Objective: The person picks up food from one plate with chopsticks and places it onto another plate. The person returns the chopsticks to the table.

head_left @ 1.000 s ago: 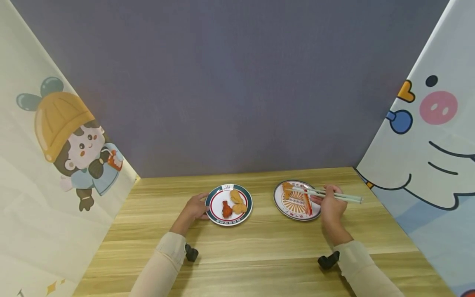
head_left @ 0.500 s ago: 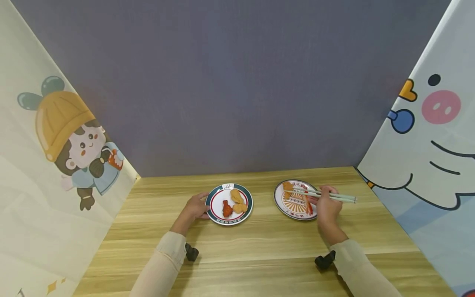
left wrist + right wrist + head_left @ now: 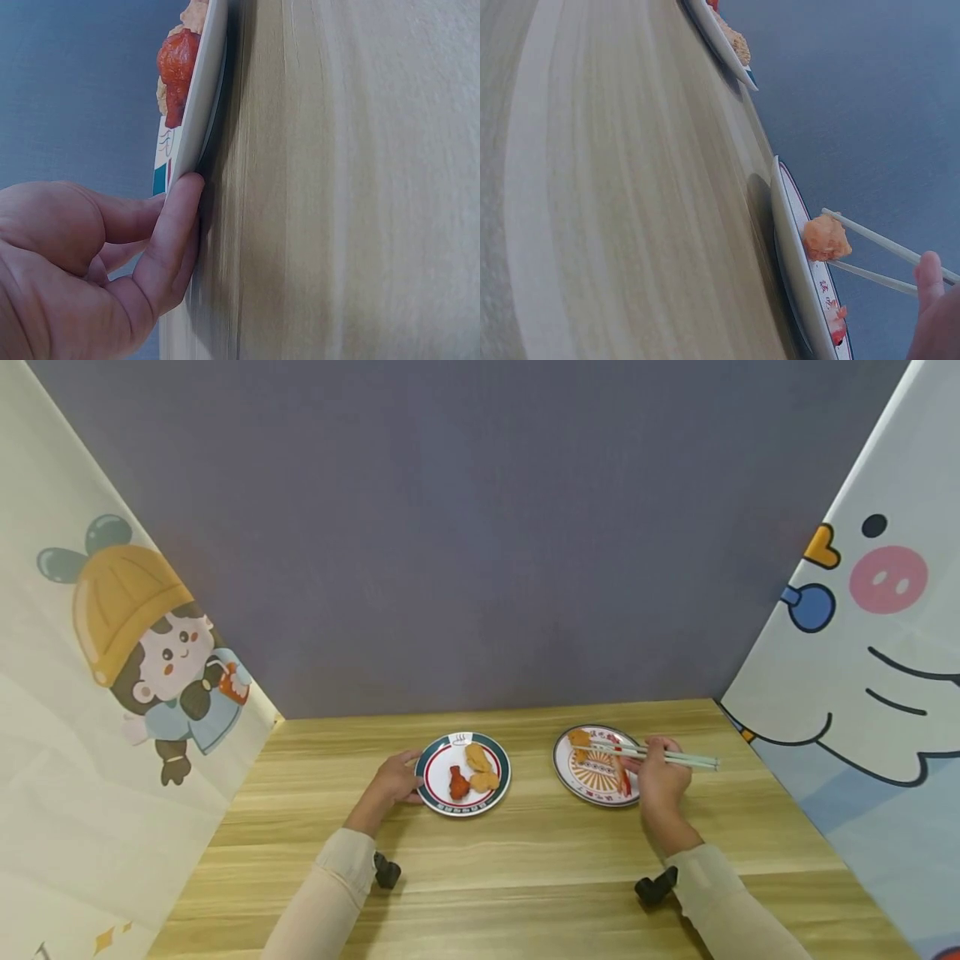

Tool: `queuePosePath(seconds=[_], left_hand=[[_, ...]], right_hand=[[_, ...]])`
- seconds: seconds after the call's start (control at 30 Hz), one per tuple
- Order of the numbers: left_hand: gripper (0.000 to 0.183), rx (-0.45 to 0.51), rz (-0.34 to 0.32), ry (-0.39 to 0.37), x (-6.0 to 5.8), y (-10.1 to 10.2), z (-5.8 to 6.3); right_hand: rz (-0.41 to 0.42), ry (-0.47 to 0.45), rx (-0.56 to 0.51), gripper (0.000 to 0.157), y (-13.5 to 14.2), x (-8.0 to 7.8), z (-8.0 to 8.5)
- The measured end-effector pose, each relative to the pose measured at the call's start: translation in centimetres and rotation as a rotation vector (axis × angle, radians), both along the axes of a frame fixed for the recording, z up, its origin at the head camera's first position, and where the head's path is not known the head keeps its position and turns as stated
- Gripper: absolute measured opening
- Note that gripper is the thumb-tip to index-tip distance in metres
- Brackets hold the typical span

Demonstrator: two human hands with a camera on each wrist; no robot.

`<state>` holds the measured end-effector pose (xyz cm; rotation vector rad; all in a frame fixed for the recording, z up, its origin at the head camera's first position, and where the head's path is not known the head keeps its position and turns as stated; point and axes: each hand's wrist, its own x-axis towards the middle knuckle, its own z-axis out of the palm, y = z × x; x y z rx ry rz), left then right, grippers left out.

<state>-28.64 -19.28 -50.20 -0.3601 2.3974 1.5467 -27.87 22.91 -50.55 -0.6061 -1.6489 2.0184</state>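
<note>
My left hand point(image 3: 397, 777) pinches the left edge of a green-rimmed white plate point(image 3: 430, 797), thumb above and fingers beneath in the left wrist view. On that plate lie a red drumstick point(image 3: 459, 783) and two golden fried pieces point(image 3: 477, 757). In my right hand point(image 3: 663, 778) is a pair of pale green chopsticks point(image 3: 686, 760), reaching left over a second plate point(image 3: 566, 781) with a sunburst print. Their tips stand on either side of an orange-brown fried piece point(image 3: 826, 238) in the right wrist view. A red-and-white stick-shaped food point(image 3: 622, 775) lies nearer my right fingers, partly hidden.
Both plates stand on a wood-grain table point(image 3: 517, 868), with a stretch of tabletop between them. A grey panel point(image 3: 480, 543) rises behind the far edge. Printed cartoon panels flank the table on the left point(image 3: 60, 693) and right point(image 3: 795, 693).
My right hand has shifted a little to the left with the chopsticks, mostly in the first half second. My left hand and its plate stay where they were.
</note>
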Motion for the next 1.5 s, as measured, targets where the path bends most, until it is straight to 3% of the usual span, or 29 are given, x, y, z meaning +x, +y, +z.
queuePosePath(seconds=[0.57,0.77,0.9,1.2,1.5], left_hand=[[0.065,0.008,0.008,0.006,-0.2,-0.1,-0.2],[0.064,0.001,0.005,0.009,-0.3,-0.1,-0.3],[0.065,-0.005,0.005,0.007,-0.2,-0.1,-0.3],[0.065,-0.022,-0.004,-0.005,-0.2,-0.2,-0.3],[0.064,-0.022,-0.007,0.016,0.1,-0.2,-0.3]], right_hand=[[-0.023,0.019,-0.115,0.024,0.3,0.0,0.4],[0.009,0.074,-0.173,0.018,-0.4,0.2,0.9],[0.037,0.093,-0.214,0.022,-0.7,0.3,1.1],[0.071,0.122,-0.229,0.021,-1.6,0.5,1.0],[0.133,0.092,-0.201,0.026,-2.9,0.8,0.8]])
